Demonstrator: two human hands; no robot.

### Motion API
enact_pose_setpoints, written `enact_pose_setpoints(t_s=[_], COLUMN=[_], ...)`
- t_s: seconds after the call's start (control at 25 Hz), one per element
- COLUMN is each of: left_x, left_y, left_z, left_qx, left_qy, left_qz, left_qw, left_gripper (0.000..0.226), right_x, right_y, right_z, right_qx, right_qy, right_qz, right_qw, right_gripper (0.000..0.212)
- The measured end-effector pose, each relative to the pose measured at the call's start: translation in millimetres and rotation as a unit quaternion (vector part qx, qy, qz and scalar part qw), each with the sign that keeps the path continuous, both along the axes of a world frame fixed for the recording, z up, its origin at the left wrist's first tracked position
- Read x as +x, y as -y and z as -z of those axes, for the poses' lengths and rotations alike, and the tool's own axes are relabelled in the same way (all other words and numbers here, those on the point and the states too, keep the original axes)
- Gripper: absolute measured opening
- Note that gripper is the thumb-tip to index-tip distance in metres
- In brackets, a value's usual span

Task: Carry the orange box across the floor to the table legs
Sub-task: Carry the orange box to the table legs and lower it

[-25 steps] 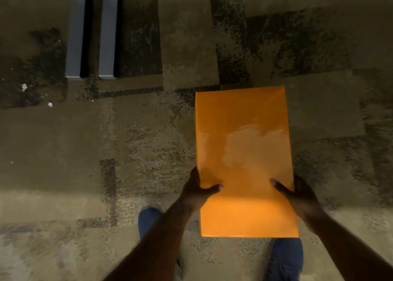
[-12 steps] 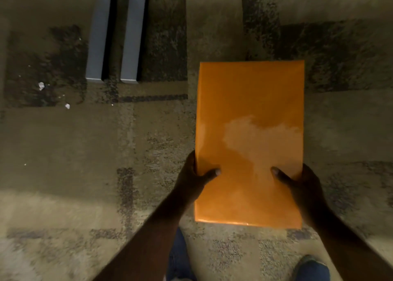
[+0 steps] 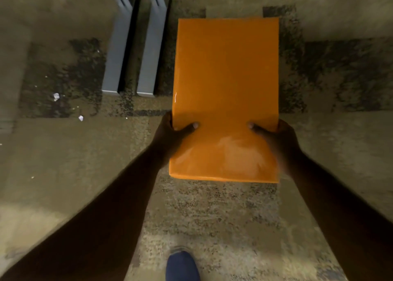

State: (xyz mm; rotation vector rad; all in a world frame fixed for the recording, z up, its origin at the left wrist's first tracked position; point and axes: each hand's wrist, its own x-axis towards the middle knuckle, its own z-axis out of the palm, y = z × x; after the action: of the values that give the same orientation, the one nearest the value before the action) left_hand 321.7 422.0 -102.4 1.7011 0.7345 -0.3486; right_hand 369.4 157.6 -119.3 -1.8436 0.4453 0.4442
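I grasp the orange box (image 3: pixel 225 93) in both hands, left hand (image 3: pixel 170 131) and right hand (image 3: pixel 280 140); the table legs (image 3: pixel 131 53) stand just left of my grip; setting down remains.

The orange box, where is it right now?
In the head view the orange box is held above the carpet between the left hand and right hand, just right of the two grey table legs.
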Motion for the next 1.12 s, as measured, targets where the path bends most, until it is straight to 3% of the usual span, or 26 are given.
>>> enact_pose_setpoints(t_s=[0.12, 0.32, 0.44, 0.48, 0.56, 0.64, 0.72, 0.96, 1.12], left_x=[7.8, 19.9, 21.6, 18.9, 5.6, -16.8, -44.7, -78.7, -47.4], left_y=[-17.2, -45.9, -48.1, -46.0, -39.6, -32.9, -27.2, -36.9, -47.1], left_z=[6.2, 19.0, 21.8, 22.8, 24.8, 27.0, 27.9, 37.3, 35.0], left_qx=[0.001, -0.032, -0.026, 0.01, 0.172, 0.342, 0.41, 0.34, 0.353], left_qy=[0.005, -0.003, 0.016, 0.029, 0.062, 0.069, 0.073, 0.116, 0.14], left_qz=[0.0, 0.026, 0.038, 0.051, 0.117, 0.242, 0.326, 0.272, 0.233], left_qw=[1.0, 0.999, 0.999, 0.998, 0.976, 0.905, 0.849, 0.893, 0.895], left_gripper=[0.073, 0.063, 0.066, 0.074, 0.097, 0.117, 0.126, 0.111, 0.11], right_x=[8.6, 18.7, 18.0, 12.5, -8.8, -38.0, -63.3, -75.4, -46.9], right_y=[-20.2, -43.8, -48.5, -47.6, -41.7, -32.1, -22.4, -20.8, -40.1], right_z=[7.5, 14.6, 17.6, 18.0, 16.8, 15.0, 15.5, 19.1, 18.1], right_qx=[0.015, 0.028, 0.003, -0.024, -0.114, -0.192, -0.217, -0.215, -0.193], right_qy=[-0.007, -0.014, 0.0, 0.024, 0.083, 0.14, 0.164, 0.177, 0.187], right_qz=[0.005, -0.003, -0.021, -0.037, -0.103, -0.208, -0.292, -0.248, -0.223], right_qw=[1.0, 1.0, 1.0, 0.999, 0.985, 0.949, 0.917, 0.928, 0.937], right_gripper=[0.064, 0.051, 0.064, 0.076, 0.106, 0.126, 0.137, 0.124, 0.122])
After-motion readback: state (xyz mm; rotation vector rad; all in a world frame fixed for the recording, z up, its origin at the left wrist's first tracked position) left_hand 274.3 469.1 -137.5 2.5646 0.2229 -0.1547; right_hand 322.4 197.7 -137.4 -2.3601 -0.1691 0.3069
